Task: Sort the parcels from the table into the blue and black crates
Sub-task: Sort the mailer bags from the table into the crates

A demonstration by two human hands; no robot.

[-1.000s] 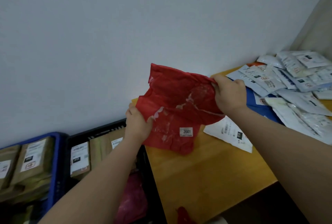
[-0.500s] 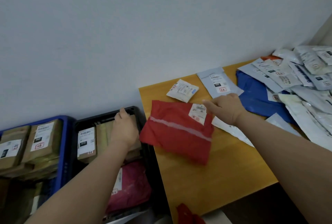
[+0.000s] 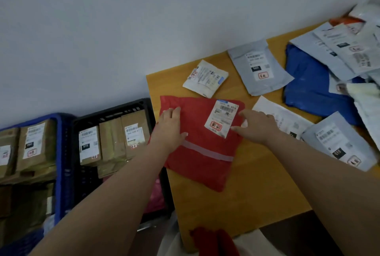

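A red parcel with a white label lies flat at the left end of the wooden table, label side up. My left hand rests flat on its left part, fingers straight. My right hand touches its right edge beside the label, fingers spread. Left of the table stand the black crate and, further left, the blue crate, both holding brown boxes with labels.
A small white packet and a grey mailer lie behind the red parcel. A blue bag and several grey and white mailers pile up at the right. A pink bag lies in the black crate. A red thing shows below the table's front edge.
The red parcel was held up in both hands, then turned over and laid on the table. My left hand came from the black crate's rim onto the parcel.
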